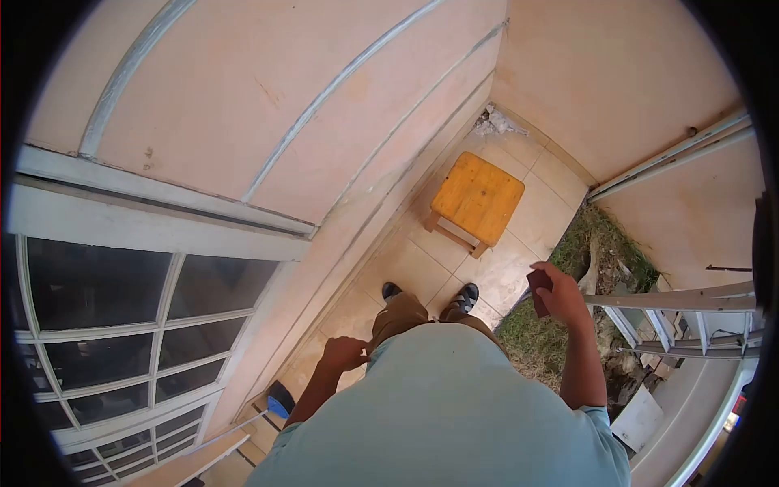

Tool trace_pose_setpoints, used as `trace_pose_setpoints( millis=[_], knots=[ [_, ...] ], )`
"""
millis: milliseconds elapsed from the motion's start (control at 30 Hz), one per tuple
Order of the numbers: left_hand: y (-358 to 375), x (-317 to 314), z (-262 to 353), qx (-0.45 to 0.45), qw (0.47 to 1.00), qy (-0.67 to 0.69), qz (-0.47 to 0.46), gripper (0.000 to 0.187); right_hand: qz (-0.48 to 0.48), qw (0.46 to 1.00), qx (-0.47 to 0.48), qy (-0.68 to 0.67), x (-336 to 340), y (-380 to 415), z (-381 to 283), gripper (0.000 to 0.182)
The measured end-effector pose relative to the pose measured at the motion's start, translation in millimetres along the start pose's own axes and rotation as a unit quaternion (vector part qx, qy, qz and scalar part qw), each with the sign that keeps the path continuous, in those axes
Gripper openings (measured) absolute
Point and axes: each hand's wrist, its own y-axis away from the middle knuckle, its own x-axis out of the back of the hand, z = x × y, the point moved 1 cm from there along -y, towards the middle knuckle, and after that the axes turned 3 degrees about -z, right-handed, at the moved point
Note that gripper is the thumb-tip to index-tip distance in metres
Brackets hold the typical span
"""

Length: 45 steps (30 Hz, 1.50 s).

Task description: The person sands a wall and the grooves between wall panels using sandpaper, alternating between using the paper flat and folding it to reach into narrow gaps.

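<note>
My right hand (564, 300) is closed round a flat, dark maroon rectangular piece (539, 293) that looks like folded sandpaper, held out above the edge of the tiles and the grass. By my left hip, my left hand (345, 354) has its fingers curled in close to the brown trousers (399, 318); whether anything is in them is hidden. A wooden stool (479, 199) with a square, orange-yellow top stands on the tiles in front of my feet. Neither hand touches it.
Pale walls (341, 89) meet at a corner behind the stool, with whitish debris (497, 122) on the floor. A white-framed window (154, 325) and a blue broom head (281, 399) are at left. Grass (527, 341) and a metal ladder (677, 325) lie to the right.
</note>
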Motion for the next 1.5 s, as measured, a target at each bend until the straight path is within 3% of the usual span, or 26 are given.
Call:
trace_pose_setpoints(
  millis=[33, 67, 100, 133, 200, 233, 300, 367, 433, 533, 600, 733, 800, 833, 900, 933, 1033, 1067, 1167, 1233, 1300, 1367, 1433, 1500],
  knots=[
    [-26, 6, -3, -0.017, 0.984, 0.111, 0.139, 0.041, 0.003, 0.992, 0.046, -0.116, 2, -28, -11, 0.072],
    [-26, 39, 16, -0.11, 0.935, 0.228, 0.25, 0.038, -0.003, 0.945, 0.112, -0.307, -6, -56, -25, 0.08],
    [-27, 68, 37, -0.161, 0.861, 0.379, 0.298, 0.037, -0.011, 0.915, 0.14, -0.378, -9, -74, -53, 0.086],
    [-28, 98, 55, -0.217, 0.793, 0.481, 0.306, 0.04, -0.028, 0.887, 0.167, -0.43, -11, -85, -87, 0.089],
    [-21, 147, 80, -0.31, 0.703, 0.555, 0.318, 0.045, -0.064, 0.858, 0.235, -0.452, -17, -98, -132, 0.079],
    [-17, 166, 90, -0.313, 0.699, 0.556, 0.322, 0.045, -0.065, 0.86, 0.239, -0.447, -16, -100, -145, 0.079],
    [-12, 197, 105, -0.412, 0.597, 0.632, 0.272, 0.043, -0.128, 0.869, 0.225, -0.423, -17, -103, -164, 0.067],
    [-23, 220, 113, -0.41, 0.579, 0.641, 0.291, 0.034, -0.096, 0.882, 0.229, -0.401, -19, -109, -168, 0.057],
    [-37, 230, 119, -0.406, 0.561, 0.655, 0.304, 0.025, -0.061, 0.894, 0.174, -0.409, -23, -113, -161, 0.044],
    [-71, 240, 118, -0.38, 0.557, 0.64, 0.369, 0.015, -0.081, 0.883, 0.113, -0.449, -23, -108, -155, 0.029],
    [-87, 243, 114, -0.394, 0.595, 0.614, 0.337, 0.014, -0.049, 0.888, 0.114, -0.443, -28, -113, -151, 0.024],
    [-96, 260, 119, -0.444, 0.585, 0.621, 0.275, 0.016, -0.005, 0.906, 0.046, -0.421, -34, -130, -138, 0.012],
    [-98, 260, 116, -0.393, 0.613, 0.647, 0.225, 0.019, -0.016, 0.917, -0.001, -0.399, -28, -135, -135, 0.007],
    [-98, 264, 116, -0.349, 0.637, 0.664, 0.175, 0.022, -0.023, 0.917, -0.002, -0.397, -24, -138, -138, 0.007],
    [-114, 264, 110, -0.364, 0.658, 0.628, 0.198, 0.02, -0.084, 0.871, 0.037, -0.482, -16, -142, -140, 0.006],
    [-120, 264, 109, -0.382, 0.679, 0.587, 0.218, 0.019, -0.119, 0.913, 0.116, -0.372, -19, -160, -107, 0.008],
    [-94, 284, 120, -0.3, 0.718, 0.603, 0.175, 0.022, -0.107, 0.933, 0.139, -0.316, -14, -186, -85, 0.016],
    [-91, 285, 134, -0.255, 0.676, 0.658, 0.213, 0.019, -0.083, 0.921, 0.114, -0.363, -6, -188, -91, 0.019],
    [-92, 283, 167, -0.237, 0.634, 0.703, 0.216, 0.018, -0.064, 0.902, 0.11, -0.413, 26, -203, -97, 0.02],
    [-106, 265, 191, -0.222, 0.609, 0.721, 0.243, 0.014, -0.126, 0.881, 0.134, -0.436, 40, -210, -84, 0.027],
    [-117, 248, 215, -0.253, 0.417, 0.861, 0.141, 0.011, -0.251, 0.811, 0.233, -0.475, 53, -211, -81, 0.034],
    [-118, 239, 241, -0.253, 0.404, 0.87, 0.126, 0.011, -0.277, 0.828, 0.234, -0.427, 54, -217, -67, 0.036],
    [-117, 233, 260, -0.195, 0.377, 0.896, 0.131, 0.012, -0.281, 0.837, 0.216, -0.418, 52, -217, -64, 0.034],
    [-117, 233, 268, -0.152, 0.406, 0.883, 0.181, 0.011, -0.284, 0.851, 0.163, -0.411, 38, -224, -49, 0.034]
  ],
)
